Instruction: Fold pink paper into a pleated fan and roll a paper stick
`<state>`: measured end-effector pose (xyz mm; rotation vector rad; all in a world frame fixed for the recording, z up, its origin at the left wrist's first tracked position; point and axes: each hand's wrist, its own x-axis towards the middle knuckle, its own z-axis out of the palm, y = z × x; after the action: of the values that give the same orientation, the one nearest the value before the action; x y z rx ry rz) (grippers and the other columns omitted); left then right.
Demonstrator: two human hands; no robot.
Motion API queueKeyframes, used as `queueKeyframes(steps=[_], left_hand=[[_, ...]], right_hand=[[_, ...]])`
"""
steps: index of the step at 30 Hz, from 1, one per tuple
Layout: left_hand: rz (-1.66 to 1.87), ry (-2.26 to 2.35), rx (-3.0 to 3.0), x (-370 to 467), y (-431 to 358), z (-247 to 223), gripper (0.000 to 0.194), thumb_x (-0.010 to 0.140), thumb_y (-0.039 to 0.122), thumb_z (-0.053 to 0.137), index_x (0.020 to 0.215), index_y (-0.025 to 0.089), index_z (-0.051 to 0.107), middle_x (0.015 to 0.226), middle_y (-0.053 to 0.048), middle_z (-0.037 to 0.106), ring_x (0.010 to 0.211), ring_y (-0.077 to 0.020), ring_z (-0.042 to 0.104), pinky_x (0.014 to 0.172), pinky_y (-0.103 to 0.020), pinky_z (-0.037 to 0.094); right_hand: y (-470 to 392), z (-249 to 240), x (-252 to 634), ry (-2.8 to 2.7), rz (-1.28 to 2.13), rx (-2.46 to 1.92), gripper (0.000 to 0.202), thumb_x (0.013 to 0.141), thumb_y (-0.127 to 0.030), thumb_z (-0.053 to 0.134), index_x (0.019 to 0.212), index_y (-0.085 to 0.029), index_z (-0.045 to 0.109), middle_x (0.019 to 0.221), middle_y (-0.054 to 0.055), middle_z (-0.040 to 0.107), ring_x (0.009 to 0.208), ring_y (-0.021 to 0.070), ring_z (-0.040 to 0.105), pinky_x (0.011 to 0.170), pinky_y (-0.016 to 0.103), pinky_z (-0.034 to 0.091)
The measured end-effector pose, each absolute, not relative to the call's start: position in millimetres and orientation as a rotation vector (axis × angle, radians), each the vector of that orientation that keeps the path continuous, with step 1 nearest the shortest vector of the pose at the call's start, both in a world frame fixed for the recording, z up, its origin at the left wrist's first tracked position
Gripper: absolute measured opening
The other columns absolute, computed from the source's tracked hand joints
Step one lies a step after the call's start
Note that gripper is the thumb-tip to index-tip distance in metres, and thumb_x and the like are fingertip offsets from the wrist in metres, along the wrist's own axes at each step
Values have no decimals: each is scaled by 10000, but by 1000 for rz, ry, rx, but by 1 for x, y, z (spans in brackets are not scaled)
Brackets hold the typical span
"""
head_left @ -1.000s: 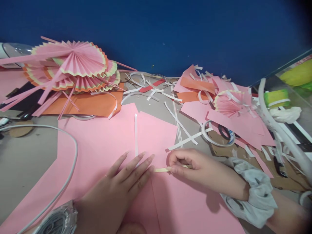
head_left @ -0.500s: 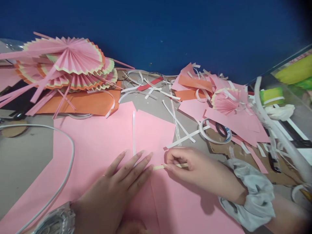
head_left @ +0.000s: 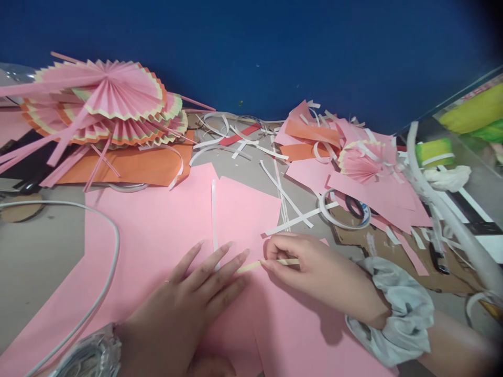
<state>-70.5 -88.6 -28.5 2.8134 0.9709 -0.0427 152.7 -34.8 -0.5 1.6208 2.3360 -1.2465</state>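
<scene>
Large pink paper sheets [head_left: 145,220] overlap on the table in front of me. My left hand [head_left: 200,293] lies flat on them with its fingers spread, one or two fingertips beside a narrow pale yellow strip [head_left: 249,267]. That strip runs from my left fingers into my right hand [head_left: 291,259], whose thumb and index finger pinch it just above the pink paper. A white strip [head_left: 214,209] lies upright along the seam between two sheets, its near end by my left fingertips. Part of my left thumb is hidden in shadow at the bottom.
Pleated pink paper fans [head_left: 113,94] are stacked at the back left on orange paper [head_left: 137,165]. Paper scraps [head_left: 377,204], a tape roll [head_left: 367,217] and cardboard [head_left: 353,238] lie at right. A white cable [head_left: 116,246] curves across the left. Loose white strips [head_left: 302,217] cross behind my right hand.
My right hand has shifted slightly left and up, still pinching the yellow strip, whose left part now slants more. My left hand stays nearly in place on the pink paper.
</scene>
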Motion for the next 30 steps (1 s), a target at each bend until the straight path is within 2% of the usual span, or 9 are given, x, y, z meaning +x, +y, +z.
queueKeyframes(steps=[6,13,19,30], left_hand=[[-57,952,2846,-72,-91,-28,800,742,642,417,1387,205,237,1475,-59,154,1339,-263,107,1051,-423,-69],[-32,986,2804,-71,-91,-27,726,787,650,317,1372,223,279,1472,-50,166,1337,-246,136,1051,-412,-75],[-25,965,2826,-73,-91,-28,862,712,657,460,1402,233,166,1467,-127,153,1346,-274,91,1043,-442,-14],[-25,976,2825,-72,-89,-28,819,744,668,386,1401,223,181,1458,-128,195,1337,-281,135,1045,-437,17]], right_hand=[[-34,-3,155,2336,-1278,1605,161,804,-245,466,652,-195,444,643,-44,506,581,95,428,543,234,316],[-31,-4,158,2295,-1412,1605,159,808,-237,464,658,-183,472,652,-32,507,620,102,457,561,230,335],[-30,-4,160,2303,-1484,1556,161,819,-249,462,684,-176,511,677,-25,525,618,100,452,567,236,336],[-27,-4,162,2300,-1533,1496,158,818,-238,464,670,-183,473,676,-39,510,625,96,442,584,238,339]])
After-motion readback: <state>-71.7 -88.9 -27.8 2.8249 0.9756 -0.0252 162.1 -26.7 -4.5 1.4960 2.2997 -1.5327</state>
